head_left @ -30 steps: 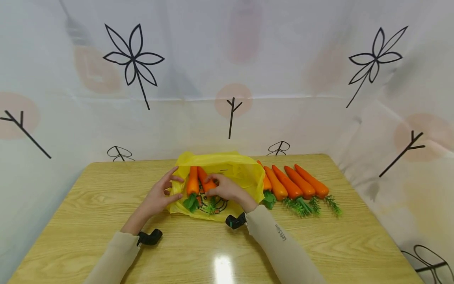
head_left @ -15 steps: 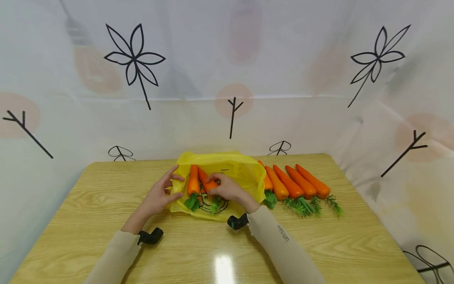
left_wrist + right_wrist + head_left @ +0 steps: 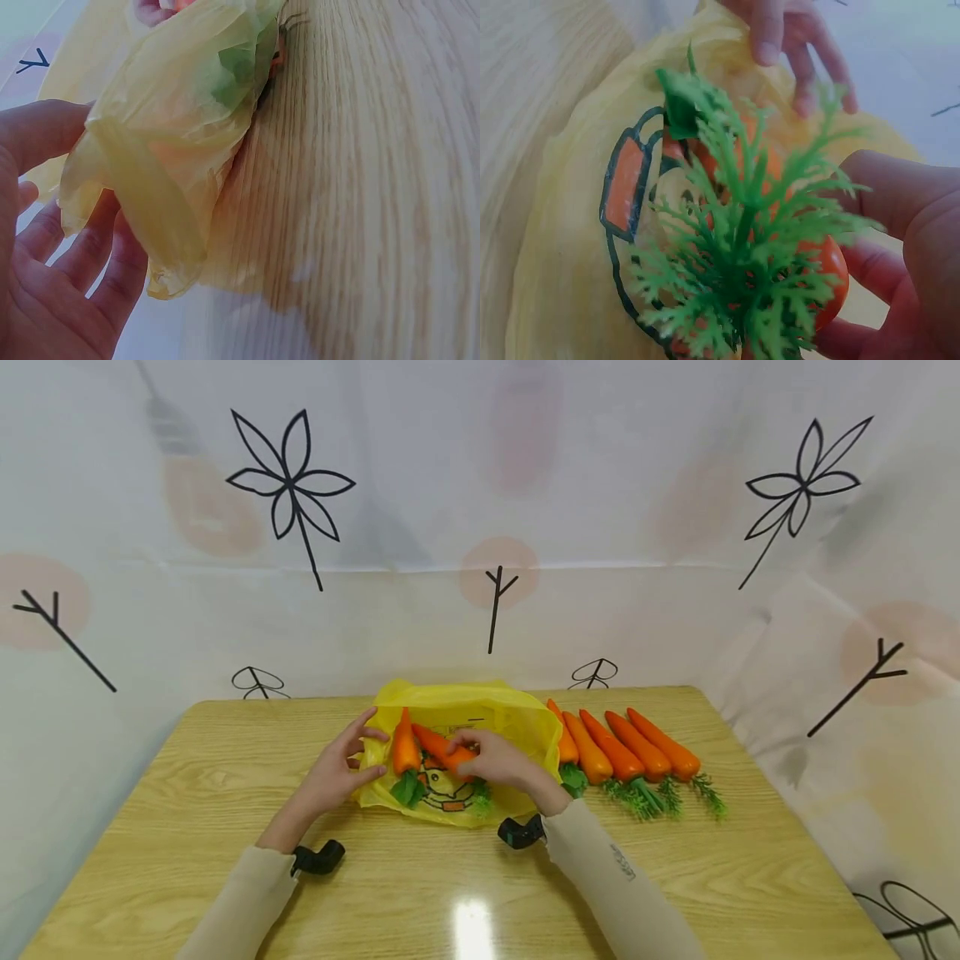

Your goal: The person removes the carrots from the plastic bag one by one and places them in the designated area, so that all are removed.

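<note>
A yellow plastic bag (image 3: 517, 727) lies with its mouth facing me, a carrot (image 3: 406, 747) with leafy green top inside it on the left. My right hand (image 3: 501, 760) reaches into the mouth and grips a second carrot (image 3: 438, 746), which slants with its tip to the upper left. Its feathery green top (image 3: 742, 225) fills the middle of the right wrist view. My left hand (image 3: 341, 764) is at the bag's left edge, thumb and fingers spread apart and touching the film. In the left wrist view a fold of the bag (image 3: 150, 202) hangs between thumb and fingers.
Several more carrots (image 3: 615, 747) lie side by side right of the bag, tips away from me, the leftmost partly hidden by the bag. All rest on a wooden table (image 3: 390, 893). A patterned white cloth (image 3: 405, 618) hangs behind the table and at its sides.
My right hand has moved slightly right, and the gripped carrot has swung with it to lie more slanted, away from the left carrot. My left hand stays at the bag's edge.
</note>
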